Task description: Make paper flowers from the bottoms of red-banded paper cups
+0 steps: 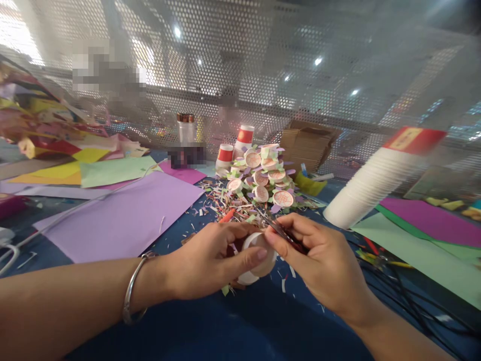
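My left hand [221, 255], a silver bangle on its wrist, is closed around a small white paper cup piece [265, 263] low over the table. Its thumb lies across the white surface. Dark scissors [282, 231] are gripped in my right hand [315, 255], their thin blades pointing up and left. The right thumb and forefinger are close to the cup piece's upper edge. Just beyond both hands rises a heap of cut cup bottoms [261, 193] with green and purple paper tabs. Paper shreds [221, 200] lie around the heap.
A leaning stack of paper cups [370, 183] stands right, near green paper [421, 260] and black cables [406, 301]. Purple paper [124, 215] lies left, crossed by a white cable. Behind are a jar [187, 131], cardboard [308, 143] and a perforated metal screen [240, 65].
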Available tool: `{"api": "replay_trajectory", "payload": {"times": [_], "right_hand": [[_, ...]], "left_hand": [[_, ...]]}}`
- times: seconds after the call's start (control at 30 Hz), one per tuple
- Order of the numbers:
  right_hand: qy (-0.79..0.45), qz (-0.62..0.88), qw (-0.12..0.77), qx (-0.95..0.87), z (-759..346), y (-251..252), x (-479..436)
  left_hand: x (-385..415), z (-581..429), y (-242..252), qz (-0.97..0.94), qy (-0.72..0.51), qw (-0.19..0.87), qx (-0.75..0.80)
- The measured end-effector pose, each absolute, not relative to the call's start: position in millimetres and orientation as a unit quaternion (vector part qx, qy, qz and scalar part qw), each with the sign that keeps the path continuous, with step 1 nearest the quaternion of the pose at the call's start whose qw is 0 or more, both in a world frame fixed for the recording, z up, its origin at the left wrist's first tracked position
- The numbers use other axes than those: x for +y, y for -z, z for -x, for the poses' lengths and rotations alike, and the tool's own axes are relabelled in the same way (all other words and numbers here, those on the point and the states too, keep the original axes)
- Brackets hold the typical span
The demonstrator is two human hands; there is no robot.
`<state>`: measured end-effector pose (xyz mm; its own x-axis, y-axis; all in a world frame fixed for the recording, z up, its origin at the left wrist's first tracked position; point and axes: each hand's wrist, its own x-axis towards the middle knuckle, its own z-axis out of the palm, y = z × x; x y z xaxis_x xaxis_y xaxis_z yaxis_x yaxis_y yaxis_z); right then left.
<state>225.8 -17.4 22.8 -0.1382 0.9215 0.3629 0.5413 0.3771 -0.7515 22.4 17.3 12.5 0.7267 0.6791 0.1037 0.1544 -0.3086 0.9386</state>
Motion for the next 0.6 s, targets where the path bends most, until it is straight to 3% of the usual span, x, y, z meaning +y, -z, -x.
{"api": "replay_trajectory", "payload": {"times": [0.6], "right_hand": [[-0.359,0.491,0.369,-0.703,-228.5,-22.6,-10.4]], "left_hand": [[17.7,-26.7,-5.0,-0.714,-0.234,0.587,0.303]]}}
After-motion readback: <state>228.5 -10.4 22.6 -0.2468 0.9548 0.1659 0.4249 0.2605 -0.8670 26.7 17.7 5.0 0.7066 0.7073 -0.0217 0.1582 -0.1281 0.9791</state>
